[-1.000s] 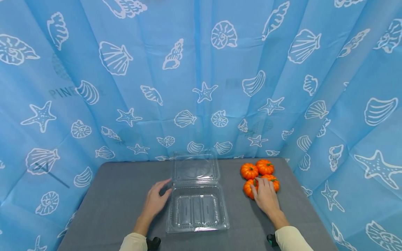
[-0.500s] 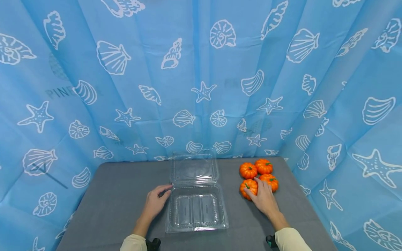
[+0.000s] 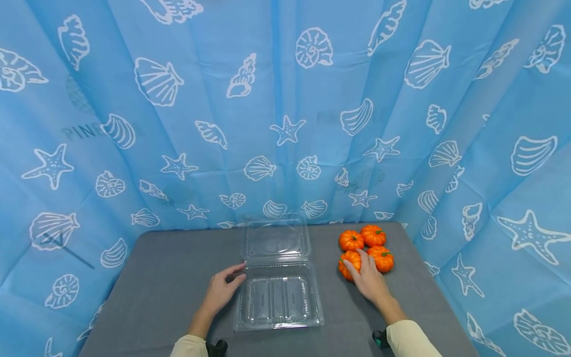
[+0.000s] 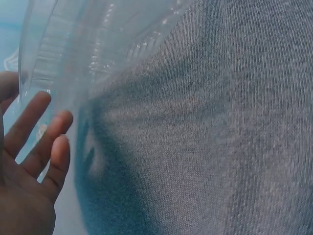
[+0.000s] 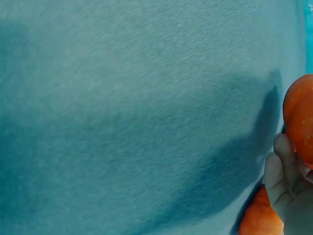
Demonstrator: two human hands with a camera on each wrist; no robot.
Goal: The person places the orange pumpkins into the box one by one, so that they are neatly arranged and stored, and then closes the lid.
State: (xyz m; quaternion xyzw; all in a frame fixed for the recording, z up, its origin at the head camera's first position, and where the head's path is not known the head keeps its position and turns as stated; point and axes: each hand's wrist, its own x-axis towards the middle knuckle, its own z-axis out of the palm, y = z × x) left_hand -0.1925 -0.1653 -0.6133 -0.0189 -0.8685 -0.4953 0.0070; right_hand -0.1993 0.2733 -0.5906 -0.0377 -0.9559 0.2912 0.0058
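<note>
A clear plastic clamshell container (image 3: 278, 326) lies unfolded on the grey cloth, its lid (image 3: 276, 240) at the back. At its left side, my left hand (image 3: 220, 290) has fingertips right at the rim near the hinge. In the left wrist view the fingers (image 4: 34, 120) are spread and relaxed beside the clear plastic (image 4: 73, 58). My right hand (image 3: 371, 281) grips the front-left small orange pumpkin (image 3: 349, 267), thumb on its near side. In the right wrist view, fingers (image 5: 281, 171) curl against that pumpkin (image 5: 301, 115).
Several small pumpkins form a cluster: one behind (image 3: 351, 240), one at the back right (image 3: 373, 235), one beside my right hand (image 3: 381, 259). The grey table (image 3: 178, 267) meets a blue seashell-print curtain (image 3: 285, 124) at the back and sides.
The right hand has shifted slightly left, and the front-left pumpkin has moved left with it, away from its right neighbour. The left hand stays at the container's side. The view has drifted slightly.
</note>
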